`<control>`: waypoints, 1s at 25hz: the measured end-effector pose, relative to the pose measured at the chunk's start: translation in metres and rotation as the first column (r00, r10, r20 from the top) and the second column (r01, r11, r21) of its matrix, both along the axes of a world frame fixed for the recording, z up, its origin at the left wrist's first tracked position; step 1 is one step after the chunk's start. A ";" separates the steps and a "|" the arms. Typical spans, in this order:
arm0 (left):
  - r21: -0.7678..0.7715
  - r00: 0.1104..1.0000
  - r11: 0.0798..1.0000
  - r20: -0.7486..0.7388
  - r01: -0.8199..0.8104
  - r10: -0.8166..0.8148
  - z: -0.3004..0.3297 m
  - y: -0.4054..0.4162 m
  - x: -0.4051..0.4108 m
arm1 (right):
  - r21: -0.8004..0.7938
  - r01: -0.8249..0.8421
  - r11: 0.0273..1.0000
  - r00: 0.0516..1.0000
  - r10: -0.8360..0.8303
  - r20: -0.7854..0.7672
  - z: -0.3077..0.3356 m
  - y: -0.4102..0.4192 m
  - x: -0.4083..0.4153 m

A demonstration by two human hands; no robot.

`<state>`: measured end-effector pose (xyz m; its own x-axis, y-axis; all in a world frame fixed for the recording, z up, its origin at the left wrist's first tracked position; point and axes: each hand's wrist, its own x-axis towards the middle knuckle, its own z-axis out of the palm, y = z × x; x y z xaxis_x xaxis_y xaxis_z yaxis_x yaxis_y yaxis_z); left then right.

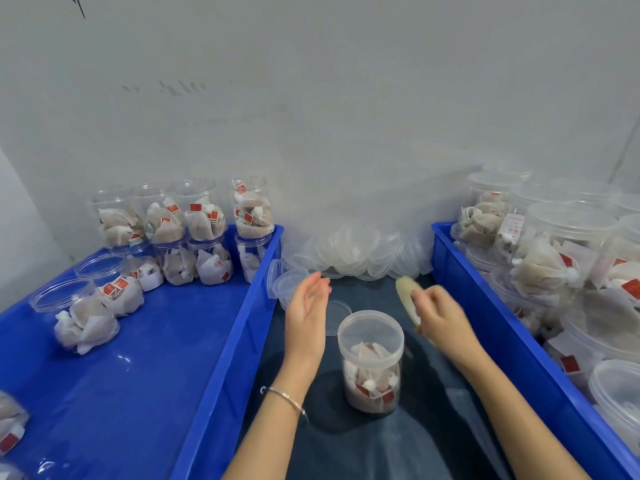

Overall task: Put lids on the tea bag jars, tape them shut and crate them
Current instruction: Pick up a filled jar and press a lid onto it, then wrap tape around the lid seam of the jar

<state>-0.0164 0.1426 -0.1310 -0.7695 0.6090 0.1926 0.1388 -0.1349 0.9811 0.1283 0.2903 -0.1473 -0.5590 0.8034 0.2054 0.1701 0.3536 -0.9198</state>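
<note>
Left crate (242,306): about nine filled jars are counted. The left hand (306,306) is held open, fingers straight, above a loose lid (337,313). Between the two crates one jar (370,358) stands, apparently capped; taping is judged the step in hand. The right hand (440,320) grips a tape roll (408,299); next, tape must be drawn across the lid seam.

Lidded tea bag jar (371,362) between blue crates (221,341), left hand (306,313) open-fingered, right hand (441,318) pinching tape roll (408,297)
</note>
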 end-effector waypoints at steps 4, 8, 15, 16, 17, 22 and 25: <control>-0.183 0.946 0.957 -0.195 0.226 -0.260 0.053 0.017 0.010 | 0.196 -0.101 0.975 0.942 0.157 -0.297 0.046 -0.028 0.023; -0.224 0.851 0.885 -0.259 0.407 -0.457 0.077 0.014 0.036 | 0.541 -0.065 0.838 0.968 0.185 -0.170 0.066 -0.059 0.035; -0.243 0.841 0.955 -0.469 0.169 -0.268 0.072 -0.002 0.063 | 0.747 0.050 0.663 0.998 -0.068 -0.006 0.067 -0.072 0.030; -0.203 0.849 0.970 -0.483 0.130 -0.215 0.070 -0.003 0.065 | 0.760 0.056 0.648 0.996 -0.084 -0.002 0.066 -0.074 0.029; -0.146 0.864 0.985 -0.479 0.093 -0.153 0.068 -0.004 0.066 | 0.763 0.064 0.644 0.996 -0.094 -0.004 0.065 -0.074 0.029; 0.097 0.989 0.985 -0.060 0.142 -0.137 0.072 -0.012 0.054 | 0.760 0.044 0.649 0.999 -0.050 -0.015 0.061 -0.075 0.036; 0.117 0.988 0.981 -0.016 0.156 -0.155 0.075 -0.014 0.055 | 0.768 0.025 0.640 1.000 -0.019 -0.017 0.062 -0.075 0.042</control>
